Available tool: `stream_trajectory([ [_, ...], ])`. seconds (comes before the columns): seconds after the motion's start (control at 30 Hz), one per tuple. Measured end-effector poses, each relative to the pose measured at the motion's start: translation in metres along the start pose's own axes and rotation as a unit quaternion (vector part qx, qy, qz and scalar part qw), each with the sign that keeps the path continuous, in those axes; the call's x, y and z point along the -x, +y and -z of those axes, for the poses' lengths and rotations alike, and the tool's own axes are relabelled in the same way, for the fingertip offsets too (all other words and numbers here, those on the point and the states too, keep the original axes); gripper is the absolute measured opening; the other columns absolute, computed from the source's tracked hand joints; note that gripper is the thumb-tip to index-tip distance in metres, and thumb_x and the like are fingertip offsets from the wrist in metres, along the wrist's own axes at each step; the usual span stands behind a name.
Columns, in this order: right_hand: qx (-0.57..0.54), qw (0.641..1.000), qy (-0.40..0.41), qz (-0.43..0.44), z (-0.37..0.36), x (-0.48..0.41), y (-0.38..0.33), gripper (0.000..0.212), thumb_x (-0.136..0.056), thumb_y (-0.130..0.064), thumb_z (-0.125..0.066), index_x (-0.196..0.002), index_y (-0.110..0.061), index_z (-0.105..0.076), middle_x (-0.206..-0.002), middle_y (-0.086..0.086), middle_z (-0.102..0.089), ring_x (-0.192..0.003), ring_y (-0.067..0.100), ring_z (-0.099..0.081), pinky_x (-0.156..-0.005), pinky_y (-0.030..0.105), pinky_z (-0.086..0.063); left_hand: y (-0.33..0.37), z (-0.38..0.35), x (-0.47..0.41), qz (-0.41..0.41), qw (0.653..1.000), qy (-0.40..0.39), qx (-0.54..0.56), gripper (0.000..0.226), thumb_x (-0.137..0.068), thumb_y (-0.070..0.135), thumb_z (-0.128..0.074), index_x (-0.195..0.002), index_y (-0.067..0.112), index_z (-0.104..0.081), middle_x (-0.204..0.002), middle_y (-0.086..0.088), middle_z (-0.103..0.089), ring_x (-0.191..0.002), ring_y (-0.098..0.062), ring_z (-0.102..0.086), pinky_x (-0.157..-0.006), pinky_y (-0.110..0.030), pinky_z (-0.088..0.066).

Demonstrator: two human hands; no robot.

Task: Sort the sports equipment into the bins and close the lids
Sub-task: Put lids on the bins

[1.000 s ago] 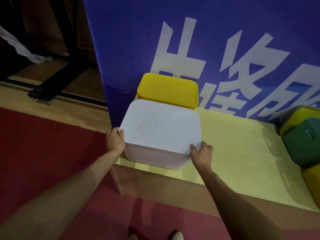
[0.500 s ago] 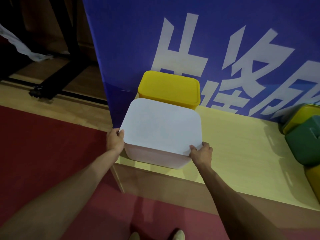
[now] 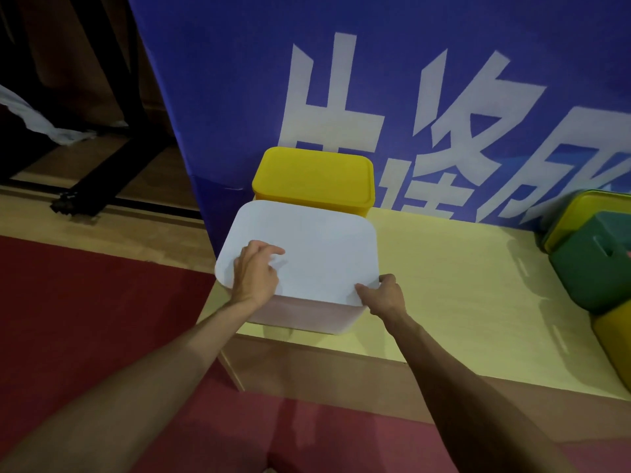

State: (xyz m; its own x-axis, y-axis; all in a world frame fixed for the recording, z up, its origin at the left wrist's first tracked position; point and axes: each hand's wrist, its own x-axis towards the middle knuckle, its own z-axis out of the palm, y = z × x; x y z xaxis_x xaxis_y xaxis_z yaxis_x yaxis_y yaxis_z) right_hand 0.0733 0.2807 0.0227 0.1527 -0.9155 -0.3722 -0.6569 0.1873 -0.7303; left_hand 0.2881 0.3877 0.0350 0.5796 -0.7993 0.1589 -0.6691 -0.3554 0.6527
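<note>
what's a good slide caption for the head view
The left hand rests on the white lid while the right hand grips its near corner; a yellow bin sits behind.

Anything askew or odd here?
Yes: the green bin at the right edge sits tilted, leaning among yellow bins instead of standing flat. The white bin and the yellow bin behind it look square, lids on.

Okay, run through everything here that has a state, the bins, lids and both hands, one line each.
white bin, upright, lid on.
white lid, lying flat on that bin.
yellow bin, upright, lid on.
green bin, tilted, not upright.
left hand, over the white lid's top, fingers loosely bent, holding nothing.
right hand, pinches the white lid's near right corner.
</note>
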Motion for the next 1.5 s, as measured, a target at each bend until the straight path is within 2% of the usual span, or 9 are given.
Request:
stream_trajectory([
  [0.1,0.001,1.0,-0.014,0.02,0.026,-0.003,0.007,0.057,-0.086,-0.045,-0.056,-0.127,-0.006,-0.05,-0.121,0.013,-0.059,-0.107,0.03,-0.059,-0.088,0.038,-0.051,0.047,-0.019,0.002,0.001,0.996,-0.06,0.062,0.036,-0.088,-0.004,-0.05,-0.113,0.02,-0.063,-0.118,0.0,-0.05,-0.104,-0.016,-0.052,-0.091,-0.025,-0.046],
  [0.27,0.06,0.994,0.0,0.095,0.104,-0.013,0.022,0.033,-0.09,-0.019,-0.056,-0.119,-0.004,-0.062,-0.098,0.005,-0.062,-0.106,0.025,-0.059,-0.081,0.023,-0.039,0.127,-0.059,0.005,-0.002,0.991,-0.116,0.062,0.032,-0.089,0.006,-0.05,-0.116,0.019,-0.062,-0.115,-0.003,-0.054,-0.094,-0.016,-0.055,-0.09,-0.03,-0.047],
  [0.43,0.126,0.978,0.015,0.168,0.206,-0.036,0.044,0.024,-0.091,-0.016,-0.054,-0.11,-0.009,-0.067,-0.112,0.007,-0.068,-0.104,0.022,-0.061,-0.081,0.02,-0.04,0.209,-0.105,0.01,0.0,0.987,-0.142,0.079,0.027,-0.091,0.011,-0.051,-0.114,0.017,-0.063,-0.109,-0.003,-0.058,-0.103,-0.022,-0.057,-0.088,-0.027,-0.043],
  [0.6,0.168,0.961,0.032,0.218,0.285,-0.051,0.074,0.027,-0.092,-0.017,-0.053,-0.115,-0.01,-0.065,-0.116,0.006,-0.067,-0.103,0.02,-0.061,-0.084,0.021,-0.042,0.286,-0.132,0.017,-0.01,0.984,-0.142,0.112,0.022,-0.092,0.02,-0.054,-0.112,0.019,-0.064,-0.106,0.001,-0.061,-0.099,-0.019,-0.057,-0.085,-0.03,-0.045],
  [0.7,0.186,0.954,0.025,0.235,0.318,-0.058,0.087,0.029,-0.093,-0.02,-0.053,-0.121,-0.012,-0.062,-0.12,0.004,-0.065,-0.104,0.017,-0.06,-0.083,0.02,-0.042,0.318,-0.154,0.022,-0.009,0.98,-0.153,0.129,0.02,-0.092,0.025,-0.054,-0.109,0.024,-0.064,-0.097,0.005,-0.062,-0.09,-0.014,-0.057,-0.073,-0.024,-0.045],
  [0.77,0.187,0.952,0.029,0.241,0.336,-0.064,0.095,0.031,-0.094,-0.021,-0.053,-0.123,-0.013,-0.06,-0.121,0.004,-0.064,-0.106,0.017,-0.059,-0.083,0.02,-0.042,0.336,-0.172,0.025,-0.006,0.975,-0.173,0.137,0.019,-0.091,0.027,-0.054,-0.108,0.027,-0.063,-0.093,0.008,-0.062,-0.087,-0.01,-0.057,-0.069,-0.022,-0.044],
  [0.9,0.187,0.953,0.033,0.235,0.361,-0.078,0.111,0.034,-0.093,-0.024,-0.055,-0.125,-0.014,-0.057,-0.123,0.005,-0.062,-0.109,0.019,-0.058,-0.088,0.025,-0.045,0.36,-0.204,0.025,0.007,0.969,-0.198,0.15,0.019,-0.091,0.03,-0.053,-0.107,0.033,-0.062,-0.107,0.01,-0.062,-0.097,-0.008,-0.057,-0.08,-0.025,-0.046],
  [1.17,0.209,0.952,0.053,0.216,0.424,-0.135,0.131,0.044,-0.093,-0.022,-0.056,-0.136,-0.015,-0.048,-0.139,0.006,-0.05,-0.124,0.023,-0.049,-0.104,0.033,-0.04,0.42,-0.271,-0.014,0.003,0.958,-0.211,0.196,0.022,-0.091,0.028,-0.053,-0.112,0.029,-0.062,-0.11,0.01,-0.061,-0.103,-0.009,-0.056,-0.078,-0.022,-0.042],
  [1.5,0.244,0.947,0.082,0.19,0.525,-0.23,0.118,0.04,-0.092,-0.018,-0.055,-0.132,-0.012,-0.05,-0.135,0.011,-0.052,-0.122,0.028,-0.049,-0.101,0.036,-0.04,0.508,-0.354,-0.097,-0.008,0.945,-0.217,0.245,0.021,-0.092,0.027,-0.053,-0.111,0.027,-0.062,-0.112,0.009,-0.062,-0.104,-0.009,-0.056,-0.086,-0.024,-0.042],
])
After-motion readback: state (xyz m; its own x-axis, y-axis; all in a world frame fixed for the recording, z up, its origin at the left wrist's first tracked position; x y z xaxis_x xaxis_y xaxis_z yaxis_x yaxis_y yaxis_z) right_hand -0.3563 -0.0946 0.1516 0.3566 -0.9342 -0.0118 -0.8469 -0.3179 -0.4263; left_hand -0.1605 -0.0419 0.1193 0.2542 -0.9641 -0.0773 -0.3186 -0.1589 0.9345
